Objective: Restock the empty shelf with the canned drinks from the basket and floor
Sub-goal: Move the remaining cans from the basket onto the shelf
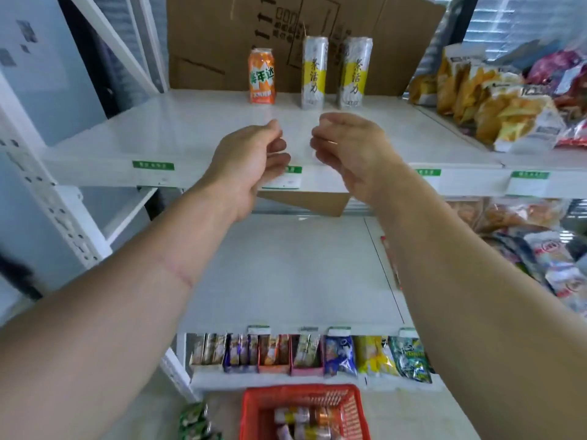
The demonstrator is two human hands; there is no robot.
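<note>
On the white upper shelf (178,134) stand an orange can (261,76) and two tall silver-and-yellow cans (313,73) (354,73) in a row near the back. My left hand (251,163) and my right hand (347,150) hover side by side over the shelf's front edge, fingers loosely curled, holding nothing. Down at the bottom, a red basket (254,414) on the floor holds several cans (308,417). Green cans (195,422) lie on the floor to its left.
A cardboard sheet (222,36) backs the upper shelf. Snack bags (495,103) fill the shelf section to the right. A second white shelf (286,274) lies below. Lower down, a shelf carries small snack packs (311,355). White shelf uprights (47,198) stand at left.
</note>
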